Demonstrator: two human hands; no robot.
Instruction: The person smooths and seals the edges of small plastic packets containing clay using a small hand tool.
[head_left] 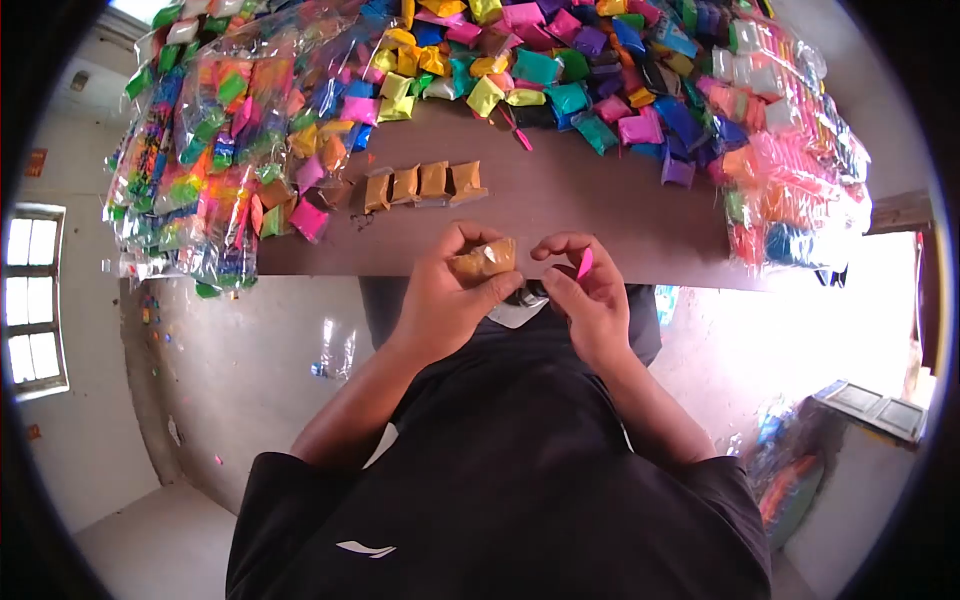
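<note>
My left hand [446, 296] is closed around a small tan, shiny-wrapped packet [486, 262], pinched between thumb and fingers above the table's near edge. Close beside it, my right hand [592, 295] has its fingers curled around a small pink plastic piece [585, 263]; most of that piece is hidden by the fingers. The two hands are apart, with a narrow gap between them. Just beyond my left hand, a row of several similar tan packets [432, 181] lies on the brown table.
Many colourful wrapped packets [537, 68] are heaped along the far side of the brown table [560, 200]. Clear bags of packets stand at the left [215, 150] and right [775, 150]. Another pink piece [522, 136] lies before the heap. Plastic scraps [335, 350] lie on the floor.
</note>
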